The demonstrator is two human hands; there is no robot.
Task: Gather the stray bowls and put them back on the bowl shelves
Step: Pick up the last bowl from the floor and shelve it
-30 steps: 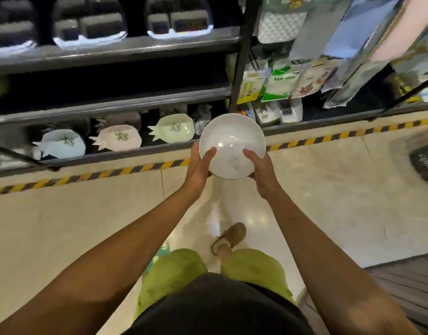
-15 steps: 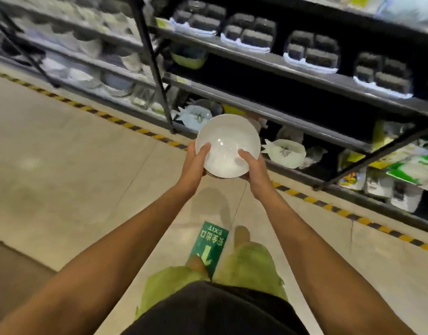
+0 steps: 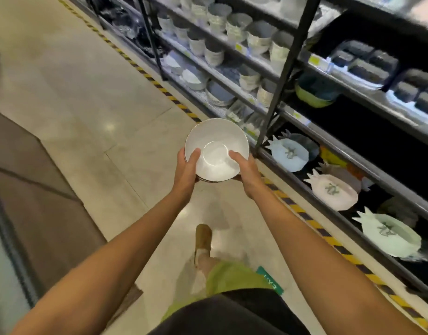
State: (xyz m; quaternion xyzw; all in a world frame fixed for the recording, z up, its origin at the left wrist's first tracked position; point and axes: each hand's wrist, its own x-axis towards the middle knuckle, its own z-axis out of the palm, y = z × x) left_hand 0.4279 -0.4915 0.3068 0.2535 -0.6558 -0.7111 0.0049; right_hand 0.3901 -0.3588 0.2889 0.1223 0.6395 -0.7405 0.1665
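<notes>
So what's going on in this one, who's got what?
A person in a shop aisle holds a white bowl out in front, left hand and right hand gripping opposite sides, thumbs over the rim. Another rim shows beneath it, so it may be a small stack. The shelves ahead on the right carry stacked bowls, with spiky-edged plates lower down. The white bowl is not yet shelved.

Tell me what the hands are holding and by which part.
Both hold the white bowl by its near rim: the left hand on the left side, the right hand on the right side, thumbs lying inside.
</notes>
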